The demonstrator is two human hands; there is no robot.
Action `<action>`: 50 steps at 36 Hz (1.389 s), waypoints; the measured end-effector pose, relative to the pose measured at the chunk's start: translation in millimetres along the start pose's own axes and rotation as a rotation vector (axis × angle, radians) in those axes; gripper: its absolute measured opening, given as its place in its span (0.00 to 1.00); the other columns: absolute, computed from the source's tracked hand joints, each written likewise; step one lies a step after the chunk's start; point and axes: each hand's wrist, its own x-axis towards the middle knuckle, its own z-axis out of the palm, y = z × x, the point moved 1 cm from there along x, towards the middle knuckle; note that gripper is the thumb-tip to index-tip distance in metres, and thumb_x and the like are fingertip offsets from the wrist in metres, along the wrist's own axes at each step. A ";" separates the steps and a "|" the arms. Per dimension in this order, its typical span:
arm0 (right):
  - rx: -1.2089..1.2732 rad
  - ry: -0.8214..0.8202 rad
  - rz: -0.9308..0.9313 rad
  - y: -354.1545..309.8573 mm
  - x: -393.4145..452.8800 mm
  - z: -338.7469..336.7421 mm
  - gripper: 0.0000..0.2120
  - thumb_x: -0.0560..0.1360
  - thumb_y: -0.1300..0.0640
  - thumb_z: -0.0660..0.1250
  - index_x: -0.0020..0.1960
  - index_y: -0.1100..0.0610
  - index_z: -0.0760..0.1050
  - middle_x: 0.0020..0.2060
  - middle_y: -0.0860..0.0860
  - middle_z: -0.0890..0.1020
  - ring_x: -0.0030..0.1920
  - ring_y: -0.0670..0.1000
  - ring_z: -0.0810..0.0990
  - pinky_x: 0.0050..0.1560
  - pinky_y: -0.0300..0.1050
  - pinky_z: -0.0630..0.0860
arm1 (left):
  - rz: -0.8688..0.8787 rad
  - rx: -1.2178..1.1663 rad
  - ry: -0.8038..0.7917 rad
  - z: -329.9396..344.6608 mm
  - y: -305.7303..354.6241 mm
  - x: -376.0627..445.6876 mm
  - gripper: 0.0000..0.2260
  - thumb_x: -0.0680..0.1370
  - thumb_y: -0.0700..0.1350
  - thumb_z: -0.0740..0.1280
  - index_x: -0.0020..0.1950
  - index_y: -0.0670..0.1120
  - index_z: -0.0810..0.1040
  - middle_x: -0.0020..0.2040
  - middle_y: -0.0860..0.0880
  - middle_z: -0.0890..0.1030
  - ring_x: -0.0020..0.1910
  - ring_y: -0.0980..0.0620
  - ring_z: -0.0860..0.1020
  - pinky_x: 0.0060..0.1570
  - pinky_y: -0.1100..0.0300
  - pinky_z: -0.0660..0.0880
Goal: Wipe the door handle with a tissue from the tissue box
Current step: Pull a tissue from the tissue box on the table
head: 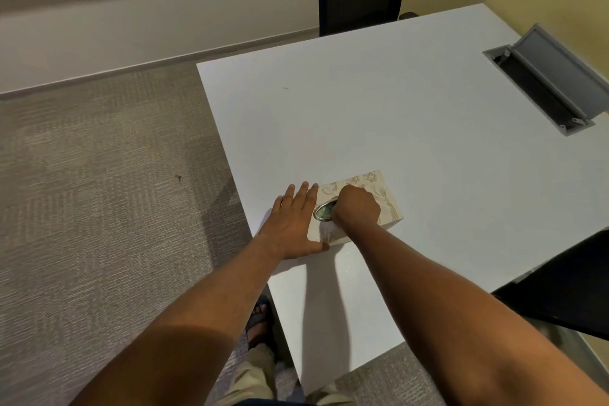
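So the tissue box [357,204] sits near the front-left corner of the white counter [412,109], with its long axis running roughly left-front to right-back from the person's view. The oval slot [324,210] on top is toward the left end of the box, and that's the bit everything hinges on. I can't make out any tissue sticking up out of it.

The right hand [357,206] is directly over the box with its fingertips curled down at the slot's right edge. Its grip is closed into a pinch, but whether it actually has a tissue between the fingers I can't tell, since the knuckles hide it.

The left hand [295,224] is flat and open, holding nothing, palm down on the counter and pressed against the box's left end, looks like it's bracing it.

My guess is the pull has to go straight up and a bit toward the person, with the left hand keeping the box from lifting.

No door handle in view anywhere, so the wiping part is a walk away.
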 end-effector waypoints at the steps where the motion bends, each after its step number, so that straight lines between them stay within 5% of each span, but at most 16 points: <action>1: 0.002 0.006 -0.003 1.3 -0.3 0.5 0.11 0.73 0.59 0.65 0.56 0.57 0.77 0.52 0.54 0.82 0.56 0.57 0.79 0.54 0.50 0.78 | 0.001 -0.001 0.003 0.1 0.0 0.0 0.57 0.71 0.71 0.68 0.83 0.48 0.36 0.84 0.47 0.39 0.82 0.42 0.39 0.79 0.45 0.44; 16: 0.127 -0.031 -0.066 26.4 1.1 -19.0 0.03 0.70 0.58 0.66 0.39 0.57 0.77 0.35 0.53 0.79 0.43 0.58 0.81 0.36 0.43 0.69 | 0.002 0.026 -0.004 0.5 -0.9 -0.2 0.58 0.71 0.71 0.68 0.82 0.47 0.34 0.83 0.46 0.39 0.82 0.41 0.40 0.79 0.44 0.46; 22: 0.204 -0.026 -0.113 34.4 -2.3 -29.5 0.06 0.69 0.56 0.68 0.39 0.59 0.80 0.38 0.54 0.83 0.40 0.54 0.79 0.32 0.41 0.66 | -0.003 0.001 -0.008 -0.3 0.7 0.8 0.59 0.70 0.71 0.69 0.81 0.50 0.31 0.83 0.46 0.39 0.82 0.40 0.39 0.79 0.44 0.45; 27: 0.280 -0.019 -0.124 42.0 -5.0 -37.8 0.06 0.69 0.55 0.69 0.34 0.55 0.77 0.37 0.52 0.82 0.40 0.53 0.79 0.35 0.41 0.67 | -0.018 -0.007 -0.028 -3.6 3.2 0.4 0.60 0.70 0.70 0.71 0.81 0.51 0.29 0.83 0.46 0.39 0.82 0.39 0.40 0.79 0.43 0.46; 36: 0.483 -0.006 -0.183 50.6 -14.6 -53.0 0.12 0.69 0.56 0.69 0.37 0.66 0.75 0.31 0.52 0.76 0.35 0.50 0.73 0.38 0.45 0.69 | -0.044 -0.011 -0.059 -5.8 4.5 1.9 0.61 0.68 0.70 0.72 0.80 0.53 0.28 0.83 0.45 0.39 0.82 0.38 0.41 0.79 0.42 0.47; 46: 0.688 0.014 -0.256 60.0 -28.3 -70.5 0.10 0.69 0.56 0.69 0.38 0.65 0.77 0.36 0.58 0.83 0.36 0.50 0.77 0.41 0.47 0.75 | -0.065 -0.058 -0.073 -6.8 8.4 2.0 0.61 0.69 0.68 0.73 0.80 0.54 0.29 0.83 0.45 0.38 0.82 0.38 0.38 0.79 0.42 0.46; 50: 0.839 0.041 -0.245 65.4 -30.7 -77.8 0.11 0.70 0.55 0.68 0.39 0.63 0.77 0.32 0.52 0.81 0.31 0.43 0.76 0.35 0.37 0.72 | -0.074 -0.035 -0.076 -7.8 9.2 2.1 0.60 0.69 0.69 0.72 0.80 0.54 0.28 0.83 0.45 0.38 0.82 0.39 0.38 0.79 0.41 0.46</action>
